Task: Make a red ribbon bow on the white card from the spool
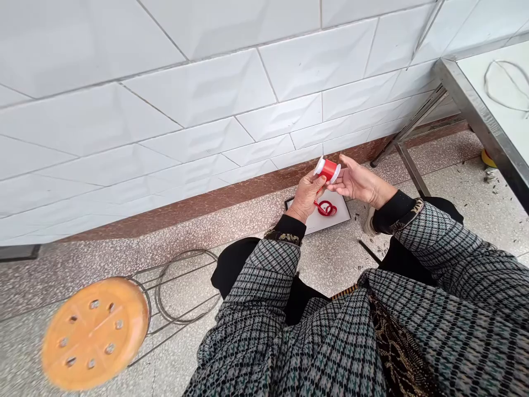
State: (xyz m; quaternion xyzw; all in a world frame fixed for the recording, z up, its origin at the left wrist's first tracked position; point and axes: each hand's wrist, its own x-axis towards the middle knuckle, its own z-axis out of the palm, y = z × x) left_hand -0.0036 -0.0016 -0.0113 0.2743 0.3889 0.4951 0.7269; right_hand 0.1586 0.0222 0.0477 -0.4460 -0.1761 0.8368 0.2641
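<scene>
A small spool with white end flanges, wound full of red cord, sits in the air between both hands, above a white board on the floor. The right hand pinches the spool between thumb and fingertips. The left hand has its fingers curled and seems to pinch the loose red cord, which hangs in loops below. An orange stool stands well apart.
</scene>
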